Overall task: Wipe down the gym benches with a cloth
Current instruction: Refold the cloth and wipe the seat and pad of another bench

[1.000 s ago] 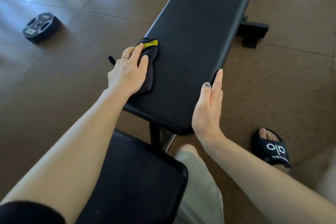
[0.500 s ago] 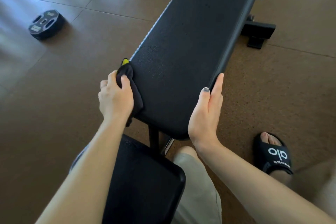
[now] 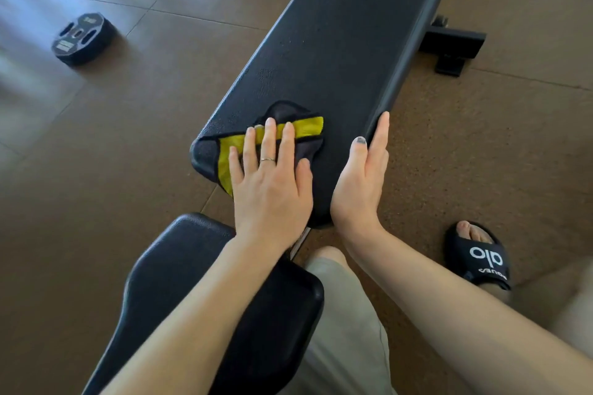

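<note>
We are pressing the cloth (image 3: 288,138) flat-palmed with the left hand (image 3: 269,183) onto the counter's (image 3: 337,42) near end, while the open, empty right hand (image 3: 362,176) is bracing its right edge.

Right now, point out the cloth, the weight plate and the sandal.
cloth (image 3: 308,127): head view, on the yellow strip beyond the fingertips.
weight plate (image 3: 84,38): head view, on its top face, lying on the floor.
sandal (image 3: 484,258): head view, on the black strap by the white lettering.
</note>
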### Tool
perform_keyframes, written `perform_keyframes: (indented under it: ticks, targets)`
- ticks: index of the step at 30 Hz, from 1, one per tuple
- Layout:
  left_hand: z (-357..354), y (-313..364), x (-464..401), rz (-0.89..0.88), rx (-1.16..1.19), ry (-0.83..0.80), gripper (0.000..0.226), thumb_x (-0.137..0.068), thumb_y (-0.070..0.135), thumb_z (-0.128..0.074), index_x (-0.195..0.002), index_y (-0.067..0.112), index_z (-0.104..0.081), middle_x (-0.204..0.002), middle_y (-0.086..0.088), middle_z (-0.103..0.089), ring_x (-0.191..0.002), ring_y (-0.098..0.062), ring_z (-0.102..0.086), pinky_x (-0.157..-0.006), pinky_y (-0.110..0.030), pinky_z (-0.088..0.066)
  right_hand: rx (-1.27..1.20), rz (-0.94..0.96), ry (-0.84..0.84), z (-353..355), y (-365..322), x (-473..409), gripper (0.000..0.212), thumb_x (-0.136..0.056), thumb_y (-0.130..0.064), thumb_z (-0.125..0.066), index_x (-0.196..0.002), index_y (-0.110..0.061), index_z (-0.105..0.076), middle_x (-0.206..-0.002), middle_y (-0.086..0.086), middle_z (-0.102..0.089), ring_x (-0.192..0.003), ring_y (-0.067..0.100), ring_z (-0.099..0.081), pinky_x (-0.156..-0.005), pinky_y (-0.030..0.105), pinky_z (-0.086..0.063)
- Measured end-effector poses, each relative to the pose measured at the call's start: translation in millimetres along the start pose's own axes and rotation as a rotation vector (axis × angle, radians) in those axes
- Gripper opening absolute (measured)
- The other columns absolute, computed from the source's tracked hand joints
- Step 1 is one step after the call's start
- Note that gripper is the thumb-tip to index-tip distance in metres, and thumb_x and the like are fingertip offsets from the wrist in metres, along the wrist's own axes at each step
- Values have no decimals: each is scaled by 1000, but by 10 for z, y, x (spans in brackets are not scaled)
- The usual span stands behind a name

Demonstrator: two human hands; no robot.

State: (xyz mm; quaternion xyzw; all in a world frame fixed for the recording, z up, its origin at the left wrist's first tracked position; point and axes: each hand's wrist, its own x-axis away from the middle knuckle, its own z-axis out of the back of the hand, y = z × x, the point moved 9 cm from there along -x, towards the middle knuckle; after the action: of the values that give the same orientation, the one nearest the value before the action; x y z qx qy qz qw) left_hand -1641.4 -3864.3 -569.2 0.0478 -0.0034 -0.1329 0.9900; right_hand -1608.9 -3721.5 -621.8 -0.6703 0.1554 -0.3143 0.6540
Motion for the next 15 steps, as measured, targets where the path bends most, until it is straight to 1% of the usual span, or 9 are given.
perform_keyframes:
  ticks: [2, 4, 5, 7, 8, 9, 12, 14, 15]
  targets:
    - [26, 50, -239, -55, -14, -20, 65, -101, 51, -14, -162, 28, -23, -171, 0, -16, -158, -28, -10, -127, -54, -8, -19, 2, -12, 11, -34, 1, 55, -112, -36, -30, -162, -39, -10, -160, -2, -29, -112, -6, -42, -95, 11, -37]
    - [29, 89, -491, -80, -13, -75, 61, -105, 52, -17, -163, 33, -16, -172, 5, -8, -159, -25, -3, -127, -53, -4, -33, -9, -60, 15, -30, -29, 56, -111, -40, -31, -162, -41, -8, -162, -2, -26, -120, 1, -40, -98, 20, -35]
    - [23, 127, -544, -86, -19, -94, 60, -106, 52, -18, -163, 34, -13, -173, 5, -6, -159, -25, -1, -127, -53, -2, -51, -21, -103, 22, -16, -49, 57, -110, -45, -32, -161, -45, -7, -164, -3, -25, -126, 4, -39, -104, 26, -35]
    - [-4, 259, -451, -141, -40, -98, 61, -106, 52, -18, -163, 33, -9, -173, 4, -3, -159, -26, 1, -127, -54, -2, -135, -57, -217, 34, 22, -83, 60, -100, -63, -33, -155, -58, -9, -168, -10, -22, -144, 11, -35, -119, 42, -32]
    - [-16, 333, -317, -185, -51, -91, 61, -106, 53, -17, -163, 33, -9, -173, 4, -4, -159, -26, 1, -127, -54, -3, -183, -84, -273, 33, 60, -100, 64, -93, -71, -33, -153, -62, -11, -168, -14, -22, -150, 14, -31, -123, 49, -29]
    - [-28, 401, -164, -228, -60, -78, 62, -106, 54, -16, -163, 33, -10, -173, 3, -5, -159, -26, -1, -127, -54, -5, -217, -112, -311, 48, 84, -117, 68, -88, -76, -33, -152, -63, -12, -168, -16, -22, -153, 16, -29, -124, 53, -26]
    - [-61, 517, 109, -276, -84, -47, 64, -104, 56, -16, -163, 32, -16, -172, 2, -12, -159, -27, -7, -127, -55, -9, -220, -135, -326, 138, 54, -232, 84, -78, -88, -35, -155, -58, -15, -167, -15, -26, -153, 15, -29, -125, 54, -25]
    - [-47, 562, 84, -275, -96, -28, 65, -104, 55, -19, -163, 29, -18, -171, 1, -15, -158, -29, -11, -127, -56, -12, -235, -174, -291, 200, 38, -393, 106, -65, -100, -40, -157, -52, -19, -167, -12, -28, -153, 18, -31, -124, 55, -27]
    - [-48, 587, 53, -278, -110, -25, 65, -103, 55, -20, -163, 29, -18, -171, 0, -15, -158, -30, -11, -127, -56, -13, -246, -208, -274, 214, 46, -485, 116, -58, -103, -42, -159, -48, -21, -167, -11, -28, -153, 19, -31, -123, 56, -29]
